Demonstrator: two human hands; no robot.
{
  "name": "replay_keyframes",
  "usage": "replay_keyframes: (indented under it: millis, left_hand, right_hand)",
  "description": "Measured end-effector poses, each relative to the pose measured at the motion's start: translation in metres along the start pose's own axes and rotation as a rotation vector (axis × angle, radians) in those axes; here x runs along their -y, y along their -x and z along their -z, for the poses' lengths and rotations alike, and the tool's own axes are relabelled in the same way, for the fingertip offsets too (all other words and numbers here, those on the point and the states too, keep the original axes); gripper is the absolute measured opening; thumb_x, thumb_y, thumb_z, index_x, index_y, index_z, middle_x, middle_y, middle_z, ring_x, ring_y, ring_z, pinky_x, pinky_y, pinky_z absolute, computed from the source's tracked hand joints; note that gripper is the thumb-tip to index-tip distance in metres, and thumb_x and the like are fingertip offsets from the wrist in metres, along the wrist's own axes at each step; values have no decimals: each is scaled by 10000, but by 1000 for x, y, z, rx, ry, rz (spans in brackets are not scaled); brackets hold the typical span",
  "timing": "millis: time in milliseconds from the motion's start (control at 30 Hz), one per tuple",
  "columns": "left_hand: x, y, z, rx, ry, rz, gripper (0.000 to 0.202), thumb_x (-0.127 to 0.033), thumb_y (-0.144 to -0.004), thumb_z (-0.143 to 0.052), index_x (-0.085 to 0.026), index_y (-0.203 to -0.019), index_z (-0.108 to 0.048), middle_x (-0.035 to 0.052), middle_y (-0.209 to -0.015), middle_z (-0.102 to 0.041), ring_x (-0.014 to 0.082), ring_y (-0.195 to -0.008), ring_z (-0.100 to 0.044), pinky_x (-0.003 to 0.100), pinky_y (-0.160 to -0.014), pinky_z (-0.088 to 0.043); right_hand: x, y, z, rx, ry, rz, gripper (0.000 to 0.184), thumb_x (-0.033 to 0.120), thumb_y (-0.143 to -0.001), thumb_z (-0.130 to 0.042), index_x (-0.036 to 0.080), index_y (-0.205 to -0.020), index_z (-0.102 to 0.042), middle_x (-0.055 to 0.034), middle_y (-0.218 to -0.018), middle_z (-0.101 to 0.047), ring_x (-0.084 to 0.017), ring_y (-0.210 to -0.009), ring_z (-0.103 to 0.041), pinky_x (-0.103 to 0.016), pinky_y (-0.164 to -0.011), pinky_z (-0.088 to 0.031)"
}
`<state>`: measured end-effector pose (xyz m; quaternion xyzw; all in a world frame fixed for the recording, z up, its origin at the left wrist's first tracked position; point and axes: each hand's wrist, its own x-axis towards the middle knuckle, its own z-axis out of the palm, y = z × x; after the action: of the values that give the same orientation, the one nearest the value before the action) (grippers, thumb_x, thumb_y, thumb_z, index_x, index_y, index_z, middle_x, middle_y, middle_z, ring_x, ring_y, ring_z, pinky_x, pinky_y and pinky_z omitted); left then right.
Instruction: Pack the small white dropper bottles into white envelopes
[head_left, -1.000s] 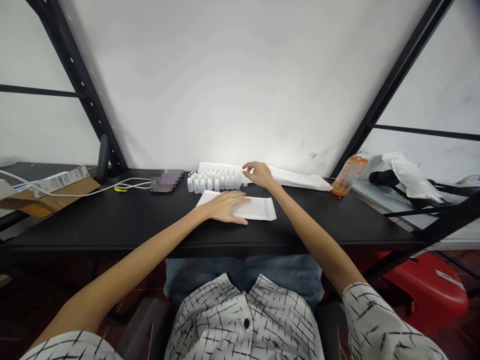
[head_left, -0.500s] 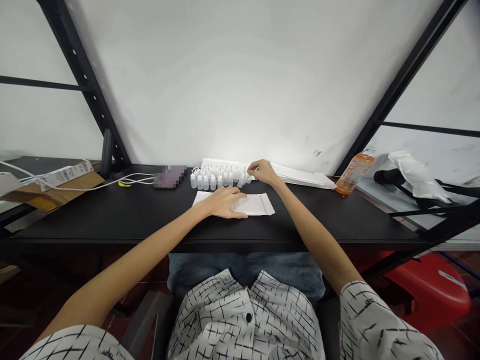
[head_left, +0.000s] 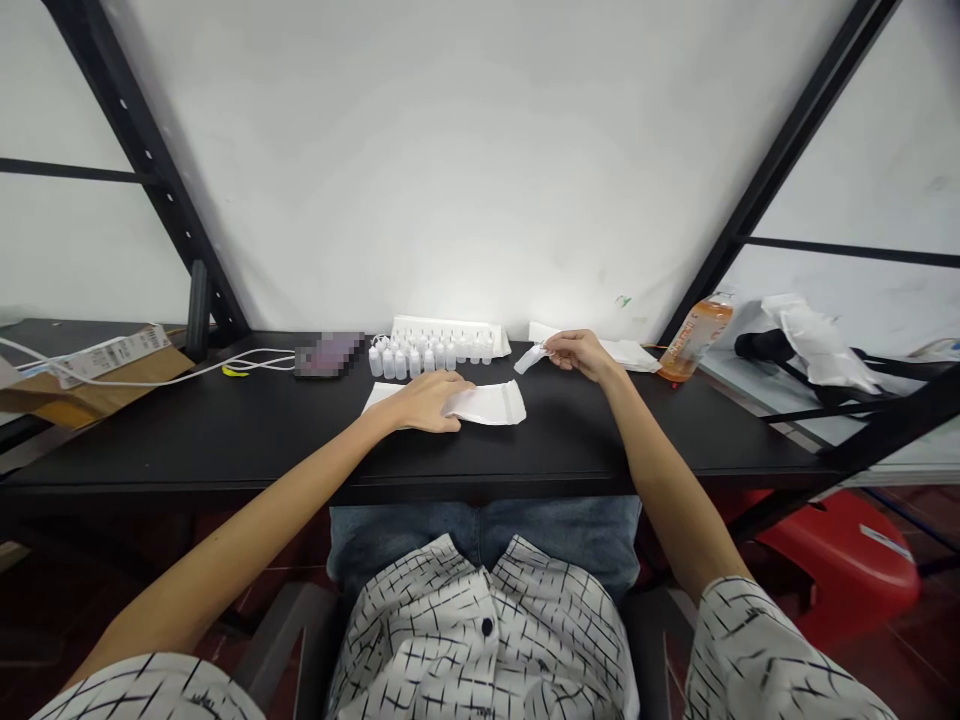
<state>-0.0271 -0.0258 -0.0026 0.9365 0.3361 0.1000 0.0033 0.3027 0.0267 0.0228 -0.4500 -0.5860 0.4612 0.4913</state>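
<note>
My right hand (head_left: 581,353) pinches one small white dropper bottle (head_left: 529,359) by its tip end, and the bottle tilts down to the left above the black table. My left hand (head_left: 429,402) is on a flat white padded envelope (head_left: 496,402), its fingers along the far side and thumb at the near side. The envelope's right end is slightly raised and bulged. Just beyond my left hand, several similar small bottles (head_left: 400,363) stand upright in close rows.
White flat envelopes (head_left: 632,355) lie at the back right beside a tilted bottle of orange drink (head_left: 694,338). A blurred-out phone-like item (head_left: 330,356), white cables (head_left: 259,358) and a cardboard box (head_left: 120,390) are on the left. Black shelf posts (head_left: 172,200) frame the table.
My right hand has moved from the bottle rows to the right, carrying one bottle. My left hand's fingers have drawn in on the envelope, whose right end now bulges more.
</note>
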Motion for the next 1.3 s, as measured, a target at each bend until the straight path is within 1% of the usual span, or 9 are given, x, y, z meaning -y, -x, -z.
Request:
replay_keyframes:
  millis: [167, 500, 567, 700, 800, 867, 967, 1100, 1300]
  left_hand:
    - [9, -1, -6, -62, 54, 10, 575, -290, -754, -584, -181, -1316, -630, 104, -1336, -649, 301, -1219, -602, 412, -1026, -476]
    - [10, -1, -4, -75, 54, 8, 498, -281, -750, -583, -186, -1229, -681, 87, -1317, -664, 308, -1210, -606, 407, -1006, -491]
    - [10, -1, -4, -74, 60, 6, 497, -275, -748, -586, -186, -1228, -681, 87, -1314, -662, 305, -1204, -607, 408, -1008, -488]
    - [11, -1, -6, -68, 57, 17, 532, -280, -755, -596, -184, -1275, -658, 98, -1346, -628, 298, -1225, -580, 405, -1042, -457]
    - [10, -2, -9, -53, 32, 30, 566, -352, -789, -611, -195, -1333, -620, 113, -1374, -592, 317, -1242, -552, 440, -1062, -428]
    - [9, -3, -11, -50, 25, 48, 577, -435, -827, -597, -203, -1356, -601, 122, -1361, -587, 331, -1242, -541, 464, -1061, -417]
    - [8, -3, -14, -52, 59, 78, 612, -508, -855, -565, -208, -1388, -573, 128, -1323, -589, 334, -1227, -543, 464, -1043, -423]
    - [11, -4, -16, -81, 111, 86, 644, -433, -812, -601, -232, -1420, -526, 117, -1285, -586, 321, -1182, -570, 449, -1020, -442]
    - [14, -5, -16, -159, 184, 78, 661, -357, -770, -627, -242, -1411, -514, 101, -1310, -594, 315, -1184, -580, 458, -1034, -450]
  right_hand:
    - [3, 1, -9, 75, 17, 17, 291, 266, -528, -927, 106, -693, -748, -79, -647, -686, -115, -512, -577, -194, -366, -367]
    - [-7, -3, -9, 38, 77, 8, 325, 294, -553, -959, 95, -713, -758, -108, -691, -725, -154, -606, -673, -183, -410, -475]
    - [-8, -4, -9, 3, 58, 23, 330, 307, -560, -959, 99, -711, -752, -105, -697, -725, -146, -592, -666, -178, -392, -456]
    - [-5, -6, -4, -138, 3, 110, 368, 369, -558, -959, 111, -663, -719, -79, -651, -696, -123, -544, -629, -173, -359, -399]
    - [2, -4, 0, -185, -58, 184, 404, 420, -551, -956, 123, -638, -695, -58, -621, -671, -105, -516, -595, -174, -358, -380]
    - [7, 0, 1, -148, -89, 201, 414, 434, -552, -953, 127, -641, -691, -53, -626, -669, -95, -505, -580, -177, -363, -377]
    - [12, 6, -2, -14, -88, 145, 404, 413, -553, -953, 118, -677, -706, -60, -645, -681, -98, -498, -580, -187, -373, -390]
    - [14, 12, -12, 171, -34, 13, 394, 360, -532, -960, 96, -708, -726, -79, -646, -694, -118, -504, -604, -195, -379, -416]
    - [12, 12, -18, 237, 4, -26, 382, 344, -538, -957, 86, -717, -739, -80, -662, -708, -120, -523, -628, -191, -408, -459]
